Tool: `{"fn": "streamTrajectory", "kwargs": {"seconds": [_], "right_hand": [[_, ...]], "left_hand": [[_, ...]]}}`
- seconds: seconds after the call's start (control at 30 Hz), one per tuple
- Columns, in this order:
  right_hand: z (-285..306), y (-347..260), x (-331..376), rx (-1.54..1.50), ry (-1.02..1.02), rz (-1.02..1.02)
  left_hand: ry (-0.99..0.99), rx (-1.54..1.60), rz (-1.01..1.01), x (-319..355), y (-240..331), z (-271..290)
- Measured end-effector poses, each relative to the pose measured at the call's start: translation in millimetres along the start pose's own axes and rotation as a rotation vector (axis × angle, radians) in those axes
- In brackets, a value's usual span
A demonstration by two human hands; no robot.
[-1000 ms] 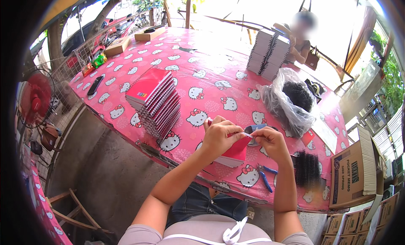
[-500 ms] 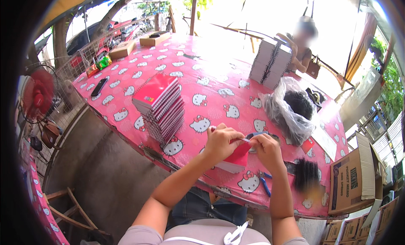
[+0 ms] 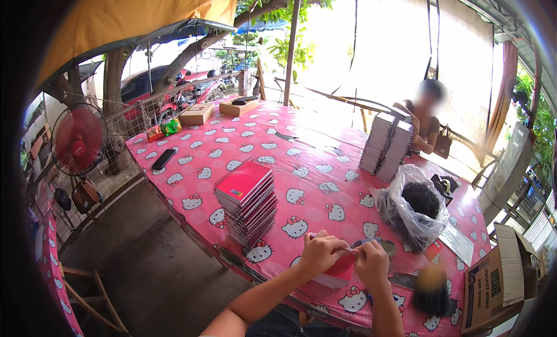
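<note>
My left hand and my right hand meet just above a red-covered notebook lying near the table's front edge. Both are closed in a pinch on a thin pale strip between their fingertips; its kind is too small to tell. My fingers partly hide a dark rounded object behind them. To the left stands a stack of red spiral notebooks. A bunch of black binding coils lies right of my right forearm, beside blue-handled pliers partly hidden by it.
A clear plastic bag holds more black coils. Behind it stand white-paged spiral-bound stacks, with another person at them. An open cardboard box is at right. A phone and small boxes lie far left on the pink tablecloth.
The view has tilted up, so the table and things on it appear lower and further right. My hands keep their pinch over the notebook.
</note>
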State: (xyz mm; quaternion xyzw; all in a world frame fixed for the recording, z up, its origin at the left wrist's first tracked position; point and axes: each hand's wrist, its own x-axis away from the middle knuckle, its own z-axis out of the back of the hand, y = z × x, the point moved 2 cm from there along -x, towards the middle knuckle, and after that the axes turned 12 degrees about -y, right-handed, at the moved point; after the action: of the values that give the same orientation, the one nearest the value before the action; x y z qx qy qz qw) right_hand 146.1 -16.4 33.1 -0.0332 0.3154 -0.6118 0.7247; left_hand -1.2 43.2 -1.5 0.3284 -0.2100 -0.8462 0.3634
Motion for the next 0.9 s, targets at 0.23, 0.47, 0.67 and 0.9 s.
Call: {"fn": "streamTrajectory", "kwargs": {"seconds": [0.23, 0.47, 0.67, 0.9], "right_hand": [[54, 112, -7, -0.176, -0.172, -0.115], [-16, 196, 21, 0.227, -0.306, -0.045], [0, 144, -8, 0.13, -0.216, -0.311], [-23, 157, 3, 0.22, -0.351, -0.132]], "left_hand": [[-0.006, 0.078, -0.152, 2, 12, 1], [0.031, -0.004, -0.11, 2, 13, 0], [-0.016, -0.018, -0.06, -2, 10, -3], [-0.031, 0.039, -0.038, -6, 10, 2]]}}
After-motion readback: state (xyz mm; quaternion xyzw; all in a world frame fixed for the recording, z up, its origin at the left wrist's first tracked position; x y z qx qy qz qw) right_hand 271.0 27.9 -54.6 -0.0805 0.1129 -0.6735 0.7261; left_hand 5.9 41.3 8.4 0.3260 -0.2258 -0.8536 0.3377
